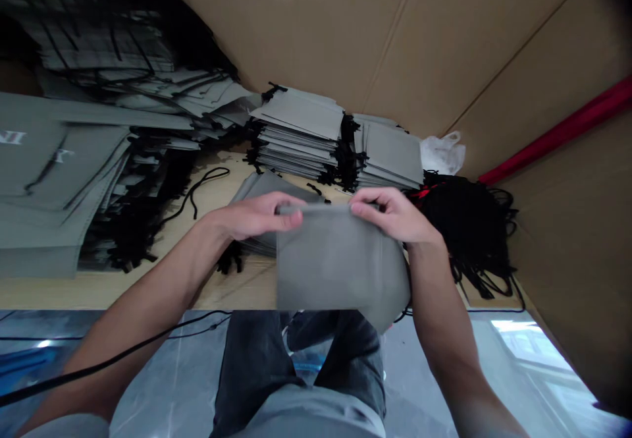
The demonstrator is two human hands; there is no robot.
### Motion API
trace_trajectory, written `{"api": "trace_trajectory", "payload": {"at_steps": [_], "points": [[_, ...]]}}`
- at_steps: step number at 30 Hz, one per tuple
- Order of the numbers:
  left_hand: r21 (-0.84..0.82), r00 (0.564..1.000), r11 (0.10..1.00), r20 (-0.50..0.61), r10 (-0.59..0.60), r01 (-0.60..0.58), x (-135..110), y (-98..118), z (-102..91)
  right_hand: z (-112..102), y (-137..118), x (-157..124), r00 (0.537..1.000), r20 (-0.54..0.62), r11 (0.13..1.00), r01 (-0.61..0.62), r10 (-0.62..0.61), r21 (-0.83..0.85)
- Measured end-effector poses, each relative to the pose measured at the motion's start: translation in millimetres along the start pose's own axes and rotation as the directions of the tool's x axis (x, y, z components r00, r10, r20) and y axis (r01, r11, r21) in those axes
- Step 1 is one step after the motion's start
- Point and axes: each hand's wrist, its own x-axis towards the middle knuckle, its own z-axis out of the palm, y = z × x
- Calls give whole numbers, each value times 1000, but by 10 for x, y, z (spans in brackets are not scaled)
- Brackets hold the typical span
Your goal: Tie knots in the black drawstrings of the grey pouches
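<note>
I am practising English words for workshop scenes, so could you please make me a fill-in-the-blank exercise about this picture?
1. The left hand and the right hand hold the top edge of a ____ fabric pouch.
2. The pile of loose cords beside the right hand is ____.
3. The wall behind the stacks of pouches is made of ____.
Missing words: grey, black, cardboard.

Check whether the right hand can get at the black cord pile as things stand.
Probably yes: the black cord pile lies just beside the right hand, nothing between them. But that hand grips the grey pouch by its top edge, so it isn't free.
</note>
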Motion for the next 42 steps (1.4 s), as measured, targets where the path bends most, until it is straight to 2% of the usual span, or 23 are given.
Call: {"api": "trace_trajectory", "payload": {"at_steps": [1,2,4,5,7,9,11,12,14,17,19,22,23,25,27,29,31,36,39,42], "points": [[-105,993,994,-121,11,-24,-15,15,-30,-40,22,6,986,-157,997,-42,51,59],[-183,984,982,-179,14,-47,-23,29,-54,-67,48,19,952,-290,991,-67,99,119],[-227,976,971,-216,30,-81,-15,56,-87,-72,102,62,883,-446,980,-71,148,185],[-219,968,972,-249,29,-86,3,65,-95,-52,125,88,868,-473,980,-69,150,185],[-219,916,970,-401,12,-109,60,70,-100,10,149,126,875,-461,983,-78,149,169],[-240,807,955,-590,0,-176,126,59,-96,65,146,131,911,-370,976,-119,181,184],[-225,716,944,-697,16,-240,175,43,-90,84,129,106,945,-212,954,-198,247,226],[-205,699,944,-714,37,-259,187,39,-85,78,121,88,951,-136,940,-242,279,240],[-158,711,949,-698,87,-271,191,45,-76,53,114,63,945,-52,920,-300,323,251],[-95,732,965,-671,121,-246,169,77,-80,36,133,80,935,-84,913,-313,345,261],[-95,699,972,-710,85,-216,155,97,-116,68,160,124,922,-114,901,-325,369,287],[-163,617,963,-787,4,-214,137,91,-234,169,200,189,896,-151,874,-349,417,337],[-174,607,962,-794,-12,-209,131,75,-283,208,209,202,890,-166,869,-350,425,349],[-118,607,985,-795,-18,-126,117,29,-373,282,215,209,891,-159,869,-352,425,348],[30,598,1000,-801,26,-2,104,-19,-432,348,208,198,910,-74,875,-367,409,316],[147,618,979,-786,29,141,93,-48,-450,407,200,179,920,40,883,-385,389,268],[186,651,952,-759,-18,243,85,-58,-441,457,204,165,921,111,891,-390,374,233],[245,690,907,-721,-67,343,89,-105,-444,486,258,165,919,184,909,-381,350,172],[337,697,864,-717,-22,374,99,-155,-485,448,288,175,925,142,922,-369,352,116],[439,684,798,-728,46,413,112,-169,-496,448,328,183,908,124,911,-408,399,58]]}}
